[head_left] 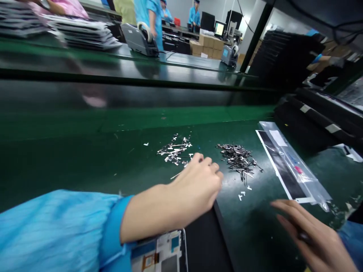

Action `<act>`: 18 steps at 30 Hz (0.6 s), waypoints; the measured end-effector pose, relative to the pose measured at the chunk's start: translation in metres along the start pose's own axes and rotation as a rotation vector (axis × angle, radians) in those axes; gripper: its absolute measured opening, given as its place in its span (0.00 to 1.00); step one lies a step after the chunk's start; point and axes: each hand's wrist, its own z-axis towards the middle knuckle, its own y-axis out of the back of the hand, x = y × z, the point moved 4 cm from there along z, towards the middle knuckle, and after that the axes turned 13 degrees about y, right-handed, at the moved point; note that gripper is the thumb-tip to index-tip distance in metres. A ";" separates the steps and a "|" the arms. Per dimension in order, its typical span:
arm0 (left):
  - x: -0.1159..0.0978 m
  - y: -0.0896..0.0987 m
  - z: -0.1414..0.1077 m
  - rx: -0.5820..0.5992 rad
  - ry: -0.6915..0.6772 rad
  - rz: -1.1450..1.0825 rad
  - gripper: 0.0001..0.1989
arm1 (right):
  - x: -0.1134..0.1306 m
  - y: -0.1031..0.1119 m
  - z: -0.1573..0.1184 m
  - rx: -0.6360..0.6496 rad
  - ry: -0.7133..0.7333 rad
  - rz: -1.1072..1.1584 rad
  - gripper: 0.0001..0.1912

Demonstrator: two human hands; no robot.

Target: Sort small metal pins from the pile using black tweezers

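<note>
L hand (198, 183) was curled, grip/hold unclear, btwn scraps (173, 152) & strips (237, 158); device (168, 251) was below its wrist. R hand (314, 236) was part-open, blurred, hold unclear, near bag (300, 166).

2 tape disps. (138, 39) on rear bench (127, 67); cardbd. boxes (208, 46) nr. monitor (219, 29).

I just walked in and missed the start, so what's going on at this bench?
Someone in blue sleeves is working with bare hands at a green bench. The left hand is near two piles of small strips, one whitish and one darker. Below it lies a device with its inside showing. The right hand is off to the side, near a clear plastic sleeve. I can't tell whether either hand holds anything.
</note>
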 end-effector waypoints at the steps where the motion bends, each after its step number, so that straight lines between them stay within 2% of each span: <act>1: -0.010 -0.003 0.003 -0.022 -0.038 -0.027 0.09 | 0.011 0.001 0.009 0.050 0.073 0.040 0.13; 4: -0.027 -0.017 0.011 -0.089 -0.080 -0.085 0.08 | 0.022 -0.006 0.039 0.119 0.088 0.153 0.09; 7: -0.029 -0.030 0.020 -0.079 -0.061 -0.108 0.08 | 0.009 -0.020 0.058 0.139 0.028 0.148 0.09; 12: -0.027 -0.035 0.030 -0.057 0.010 -0.165 0.10 | -0.018 -0.038 0.069 0.128 -0.103 0.108 0.07; 18: -0.027 -0.035 0.030 -0.059 0.061 -0.221 0.09 | -0.022 -0.043 0.078 0.098 -0.206 0.177 0.06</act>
